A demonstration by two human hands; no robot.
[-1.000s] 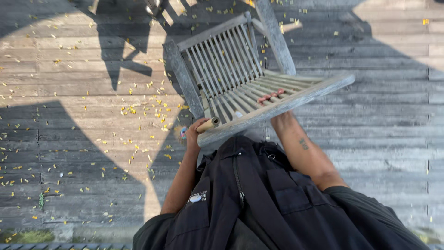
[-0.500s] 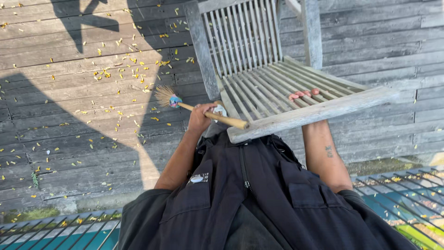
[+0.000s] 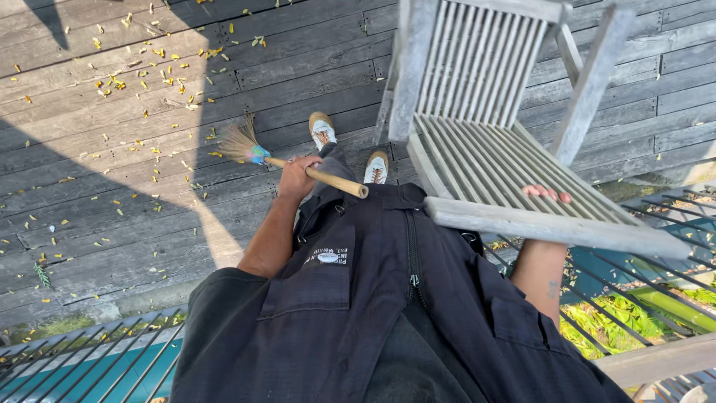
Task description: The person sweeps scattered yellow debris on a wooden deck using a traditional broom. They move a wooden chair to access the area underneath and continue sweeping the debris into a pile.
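While lifting clear of the littered deck [image 3: 112,186]: left hand [image 3: 297,177] clenched on broom [image 3: 298,168], right hand fingers [image 3: 547,193] hooked through chair [image 3: 514,172] slats.

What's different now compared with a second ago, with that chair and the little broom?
The slatted wooden chair has swung from in front of the person over to their right, and both shoes now show on the deck. The small broom, hidden a second ago, sticks out to the left. Unchanged: the right hand grips the seat's front edge, and the left hand holds the broom.
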